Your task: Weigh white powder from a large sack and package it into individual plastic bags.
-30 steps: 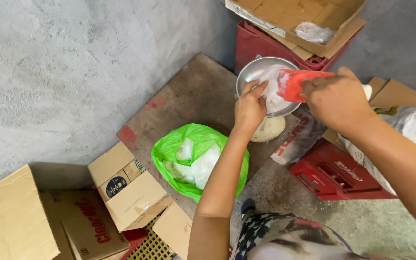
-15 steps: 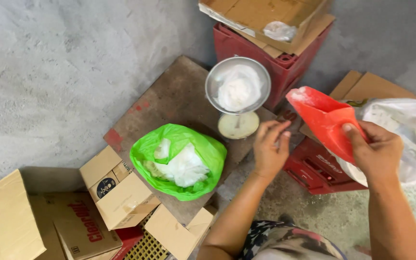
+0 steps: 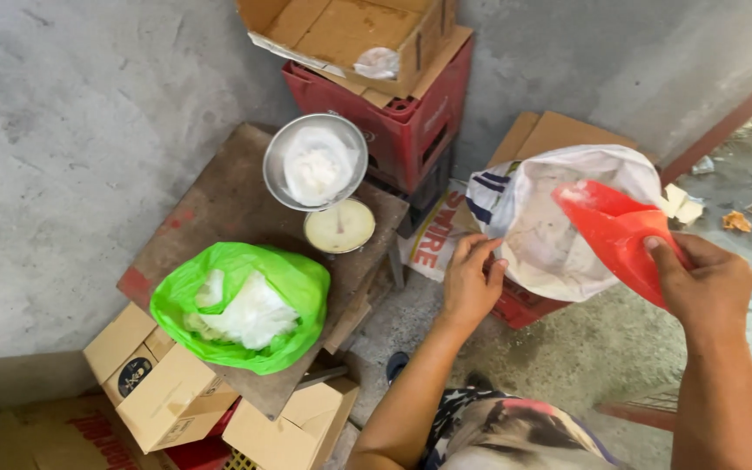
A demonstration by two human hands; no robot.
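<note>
My right hand grips a red plastic scoop held over the mouth of a large white sack. My left hand rests on the sack's near rim, fingers on the fabric. To the left, a metal scale pan holds a clear bag of white powder, above the scale's pale round dial. The scale stands on a worn wooden board.
A green plastic bag with clear bags inside lies on the board. A red crate topped by an open cardboard box stands behind. Small cartons sit at lower left. Concrete wall and floor surround.
My right hand has carried the red scoop away from the scale pan rightward to the sack. My left hand left the pan and now holds the sack's rim.
</note>
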